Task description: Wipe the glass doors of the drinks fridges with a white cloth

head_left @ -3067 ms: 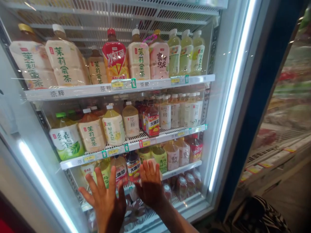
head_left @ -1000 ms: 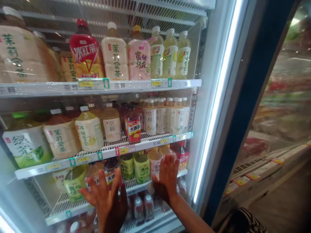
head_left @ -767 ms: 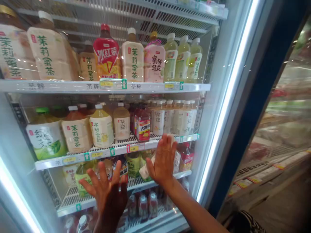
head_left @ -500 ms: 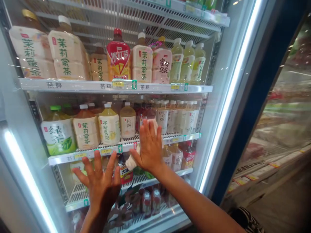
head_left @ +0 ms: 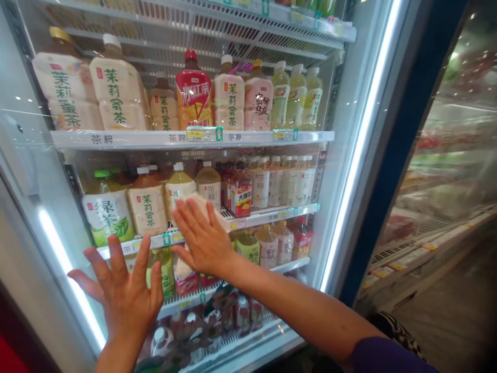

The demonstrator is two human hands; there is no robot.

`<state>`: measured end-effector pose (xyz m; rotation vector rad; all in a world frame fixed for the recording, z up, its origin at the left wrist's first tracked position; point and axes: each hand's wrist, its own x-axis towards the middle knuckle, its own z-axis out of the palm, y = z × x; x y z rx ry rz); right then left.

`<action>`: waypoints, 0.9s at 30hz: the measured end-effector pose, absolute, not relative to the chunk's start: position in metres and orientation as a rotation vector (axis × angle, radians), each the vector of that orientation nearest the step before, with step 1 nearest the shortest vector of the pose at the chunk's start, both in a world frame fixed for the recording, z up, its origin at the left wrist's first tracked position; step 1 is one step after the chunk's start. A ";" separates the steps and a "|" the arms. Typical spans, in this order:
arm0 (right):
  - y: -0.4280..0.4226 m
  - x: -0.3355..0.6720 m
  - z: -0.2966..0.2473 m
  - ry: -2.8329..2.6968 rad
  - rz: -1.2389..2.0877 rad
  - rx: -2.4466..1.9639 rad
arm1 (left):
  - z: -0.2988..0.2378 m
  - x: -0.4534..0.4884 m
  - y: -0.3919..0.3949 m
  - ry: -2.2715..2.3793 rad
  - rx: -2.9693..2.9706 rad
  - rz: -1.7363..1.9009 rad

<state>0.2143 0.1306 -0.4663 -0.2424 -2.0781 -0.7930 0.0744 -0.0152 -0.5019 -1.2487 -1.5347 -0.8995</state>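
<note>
My right hand [head_left: 205, 238] lies flat with outstretched fingers on a whitish cloth [head_left: 218, 213], pressing it to the clear glass door of a drinks fridge. Parts of the cloth show past the fingers and below the palm; the rest is hidden under the hand. Lower left, my left hand [head_left: 120, 285] is spread wide and holds nothing, its palm turned to the glass. Whether it touches the glass I cannot tell. Behind the door, a green-capped tea bottle [head_left: 108, 212] and a white-labelled tea bottle [head_left: 149, 207] stand upright on the middle shelf.
Large tea bottles [head_left: 116, 93] and a red-labelled bottle [head_left: 194, 93] fill the upper shelf. A bright light strip [head_left: 361, 134] runs beside the dark blue door frame [head_left: 404, 134]. At right stands an open chilled display [head_left: 430, 207].
My right hand and the cloth have moved left across the glass, uncovering bottles on the middle shelf. My left hand appears farther left and lower. The view has shifted slightly.
</note>
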 end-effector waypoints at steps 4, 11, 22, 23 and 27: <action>0.131 0.223 -0.469 -2.180 -1.137 0.172 | -0.501 0.071 -0.025 -1.554 -1.237 -0.882; 0.142 0.232 -0.408 -2.075 -0.926 -0.106 | -0.492 0.071 -0.029 -1.507 -1.245 -0.838; 0.158 0.242 -0.346 -2.035 -0.973 -0.070 | -0.407 0.076 -0.008 -1.224 -1.294 -0.731; 0.160 0.247 -0.354 -2.079 -1.016 0.009 | -0.397 0.079 -0.004 -1.187 -1.308 -0.741; 0.178 0.276 -0.373 -2.204 -1.190 0.281 | -0.368 0.091 0.018 -1.070 -1.414 -0.710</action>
